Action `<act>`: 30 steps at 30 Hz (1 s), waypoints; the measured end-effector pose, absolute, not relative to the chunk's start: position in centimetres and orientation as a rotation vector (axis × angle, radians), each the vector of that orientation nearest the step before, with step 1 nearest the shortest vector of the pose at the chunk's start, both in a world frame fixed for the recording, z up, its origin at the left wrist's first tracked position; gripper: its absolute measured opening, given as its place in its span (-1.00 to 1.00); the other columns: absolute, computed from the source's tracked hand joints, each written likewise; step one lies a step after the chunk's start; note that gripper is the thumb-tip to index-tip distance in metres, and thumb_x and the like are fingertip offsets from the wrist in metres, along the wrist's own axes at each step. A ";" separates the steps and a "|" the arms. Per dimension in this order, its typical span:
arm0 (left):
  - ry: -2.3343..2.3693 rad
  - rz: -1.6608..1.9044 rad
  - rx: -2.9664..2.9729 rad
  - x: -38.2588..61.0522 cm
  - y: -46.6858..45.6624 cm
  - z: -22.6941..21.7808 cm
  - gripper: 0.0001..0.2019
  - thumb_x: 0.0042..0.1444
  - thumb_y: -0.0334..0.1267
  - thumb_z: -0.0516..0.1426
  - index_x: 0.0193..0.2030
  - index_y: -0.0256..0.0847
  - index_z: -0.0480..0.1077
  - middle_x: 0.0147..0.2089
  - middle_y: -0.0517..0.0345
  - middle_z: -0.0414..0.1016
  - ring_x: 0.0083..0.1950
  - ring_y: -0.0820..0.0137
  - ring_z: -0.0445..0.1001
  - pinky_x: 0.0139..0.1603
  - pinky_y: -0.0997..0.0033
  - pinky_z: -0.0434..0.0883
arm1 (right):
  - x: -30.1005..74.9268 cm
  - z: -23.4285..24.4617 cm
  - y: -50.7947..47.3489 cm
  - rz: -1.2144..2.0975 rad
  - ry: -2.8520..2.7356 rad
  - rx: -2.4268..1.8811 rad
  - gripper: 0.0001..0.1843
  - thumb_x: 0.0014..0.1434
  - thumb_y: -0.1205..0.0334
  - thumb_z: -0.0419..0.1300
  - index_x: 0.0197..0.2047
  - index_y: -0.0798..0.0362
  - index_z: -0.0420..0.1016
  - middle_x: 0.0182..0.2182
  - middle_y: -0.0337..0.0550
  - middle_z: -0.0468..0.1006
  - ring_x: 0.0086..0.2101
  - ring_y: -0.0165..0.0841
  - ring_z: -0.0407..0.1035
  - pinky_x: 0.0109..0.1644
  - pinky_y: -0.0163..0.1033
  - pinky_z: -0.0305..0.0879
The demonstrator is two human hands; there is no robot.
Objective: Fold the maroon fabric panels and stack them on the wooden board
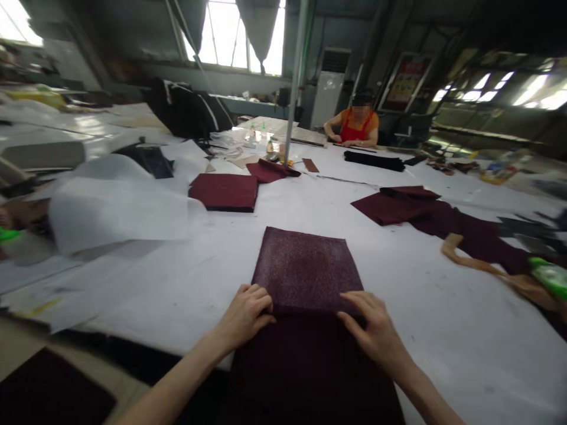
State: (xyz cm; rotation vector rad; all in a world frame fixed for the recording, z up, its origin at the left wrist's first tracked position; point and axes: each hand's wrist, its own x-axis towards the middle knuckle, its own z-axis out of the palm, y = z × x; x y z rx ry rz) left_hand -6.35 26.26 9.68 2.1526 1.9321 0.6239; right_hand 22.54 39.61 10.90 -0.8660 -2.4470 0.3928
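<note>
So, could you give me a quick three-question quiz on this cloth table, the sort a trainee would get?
1. True or false: the left hand and the right hand both touch the dark red cloth.
2. What colour are the sleeves of the seated person at the far side of the white table? A green, B orange, C blue.
3. Fill in: seen from the camera, the folded stack of dark red pieces lies to the ___ of the metal pole.

Key: 1 true; 2 B; 3 left.
</note>
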 end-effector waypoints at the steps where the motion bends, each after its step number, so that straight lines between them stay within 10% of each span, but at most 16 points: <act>1: 1.940 0.627 2.153 -6.3 26.2 9.7 -0.82 0.02 -0.21 0.28 -0.38 -0.15 0.34 -0.30 0.25 0.43 -0.17 0.35 0.35 -0.09 0.32 0.15 | 19.8 11.1 38.7 0.476 -2.492 -0.779 -0.68 0.20 0.16 0.18 0.04 -0.10 0.37 -0.07 -0.08 0.48 -0.05 -0.16 0.31 0.01 -0.03 0.14; 13: 2.054 0.756 2.099 -8.7 25.1 8.2 -0.73 0.01 -0.07 0.28 -0.22 -0.14 0.44 -0.24 0.23 0.48 -0.14 0.36 0.39 -0.02 0.30 0.18 | 9.5 6.1 35.4 0.679 -2.444 -0.400 -0.84 0.23 0.39 0.12 -0.17 0.01 0.48 -0.34 -0.19 0.45 -0.25 -0.31 0.29 -0.15 -0.13 0.11; 30: 1.970 0.736 2.504 -9.9 22.5 6.3 -0.74 0.29 -0.43 -0.05 0.00 -0.24 0.39 -0.12 0.04 0.46 -0.10 0.42 0.41 -0.10 0.42 0.45 | 10.2 5.8 34.8 0.482 -2.494 -0.233 -0.65 0.28 0.49 -0.01 0.03 0.04 0.44 -0.31 -0.09 0.37 -0.25 -0.28 0.22 -0.15 -0.10 0.14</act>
